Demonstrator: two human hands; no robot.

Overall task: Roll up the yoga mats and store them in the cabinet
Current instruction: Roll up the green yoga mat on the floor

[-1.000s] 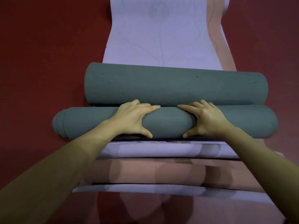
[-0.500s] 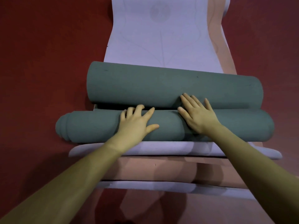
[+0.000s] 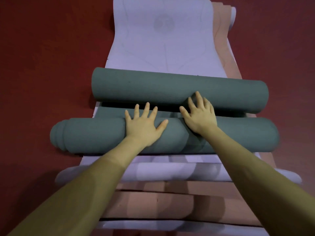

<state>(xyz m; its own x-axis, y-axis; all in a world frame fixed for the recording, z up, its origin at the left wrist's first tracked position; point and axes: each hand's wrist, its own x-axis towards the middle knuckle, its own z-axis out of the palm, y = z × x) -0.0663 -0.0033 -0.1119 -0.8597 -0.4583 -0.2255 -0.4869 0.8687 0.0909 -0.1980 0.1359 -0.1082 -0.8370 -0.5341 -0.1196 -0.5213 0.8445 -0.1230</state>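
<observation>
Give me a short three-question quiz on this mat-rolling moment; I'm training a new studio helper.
1. True or false: both hands lie flat with fingers spread.
2. Which hand reaches the far green roll? A left, B right.
3. What colour is the flat mat directly under the green rolls?

Key:
1. True: left hand and right hand press the near green roll.
2. B; it touches the far green roll.
3. Lavender mat.
</observation>
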